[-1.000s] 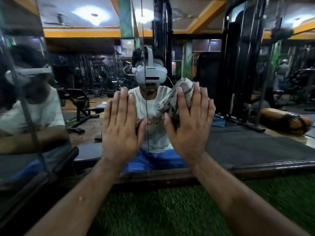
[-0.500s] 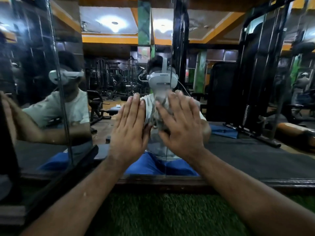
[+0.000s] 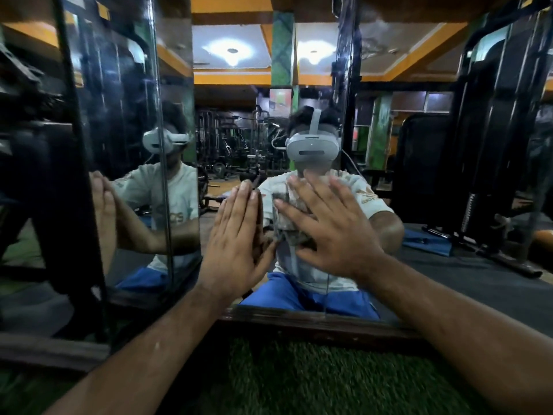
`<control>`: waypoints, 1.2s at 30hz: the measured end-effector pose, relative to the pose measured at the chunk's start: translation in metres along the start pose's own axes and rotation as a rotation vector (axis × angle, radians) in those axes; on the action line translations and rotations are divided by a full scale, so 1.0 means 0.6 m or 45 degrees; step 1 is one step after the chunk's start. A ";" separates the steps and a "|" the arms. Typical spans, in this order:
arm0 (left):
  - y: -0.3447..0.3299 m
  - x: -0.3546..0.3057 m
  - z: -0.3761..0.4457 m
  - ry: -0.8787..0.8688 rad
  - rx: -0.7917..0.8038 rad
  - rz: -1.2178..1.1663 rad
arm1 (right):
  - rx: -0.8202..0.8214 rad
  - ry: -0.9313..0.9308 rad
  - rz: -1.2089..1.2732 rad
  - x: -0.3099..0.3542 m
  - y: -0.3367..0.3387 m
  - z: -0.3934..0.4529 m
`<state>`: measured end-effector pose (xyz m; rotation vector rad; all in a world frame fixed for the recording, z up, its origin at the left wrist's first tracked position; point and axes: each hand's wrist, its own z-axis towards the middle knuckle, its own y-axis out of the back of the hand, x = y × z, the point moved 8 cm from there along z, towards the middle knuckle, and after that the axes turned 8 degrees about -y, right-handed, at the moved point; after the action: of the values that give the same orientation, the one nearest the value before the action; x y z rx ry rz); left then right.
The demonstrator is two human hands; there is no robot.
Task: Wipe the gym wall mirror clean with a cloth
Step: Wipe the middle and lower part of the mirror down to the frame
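Since a second ago, both hands have drifted toward the left mirror corner, and the cloth, once bunched above the right fingertips, now sits mostly hidden under the palm.

At frame centre, the right hand (image 3: pixel 326 232) lies flat with fingers spread and straight, pressing a crumpled grey-white cloth (image 3: pixel 285 226) against the large glass wall mirror (image 3: pixel 419 175). Only the cloth's left part shows, beside the thumb. Just left of it, the left hand (image 3: pixel 236 235) rests flat on the glass, fingers straight and together, grasping nothing; its thumb nearly meets the cloth.

Both bare forearms run down to the lower corners of the frame.

Behind the hands, the mirror reflects a seated person in a white t-shirt, blue shorts and a white head-mounted headset (image 3: pixel 312 146). A second angled mirror panel (image 3: pixel 128 145) at left shows the same person from the side. A dark wooden frame (image 3: pixel 329 323) edges the mirror's bottom, above green artificial turf (image 3: pixel 299 381). Black gym machines (image 3: pixel 493 145) appear reflected at upper right.
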<state>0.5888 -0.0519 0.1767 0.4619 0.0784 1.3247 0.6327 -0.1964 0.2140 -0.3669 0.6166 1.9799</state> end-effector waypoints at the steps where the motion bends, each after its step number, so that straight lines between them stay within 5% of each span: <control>1: 0.001 0.001 0.000 -0.010 0.019 -0.005 | 0.001 -0.041 -0.004 -0.011 0.002 0.014; 5: 0.011 0.014 -0.005 -0.042 0.107 0.003 | -0.056 -0.348 0.001 0.013 0.002 0.034; 11: 0.031 0.038 -0.020 0.067 0.223 0.240 | 0.039 0.071 -0.035 0.054 -0.018 0.024; 16: 0.042 0.042 -0.021 0.047 0.341 0.393 | -0.040 -0.340 -0.011 0.046 -0.006 0.052; 22: 0.068 0.058 -0.037 0.003 0.554 0.694 | 0.054 0.057 -0.017 0.110 -0.023 0.037; 28: 0.120 0.083 -0.042 0.138 1.028 1.134 | 0.065 -0.306 -0.005 0.118 -0.025 0.078; 33: 0.153 0.092 -0.051 0.077 1.211 1.363 | 0.116 0.057 0.097 0.188 -0.029 0.084; 36: 0.160 0.093 -0.058 -0.049 1.267 1.434 | 0.087 -0.063 0.063 0.172 -0.027 0.111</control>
<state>0.5040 0.0269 0.1917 1.5203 0.5161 2.3423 0.5994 -0.0769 0.2131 -0.2623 0.6659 2.0032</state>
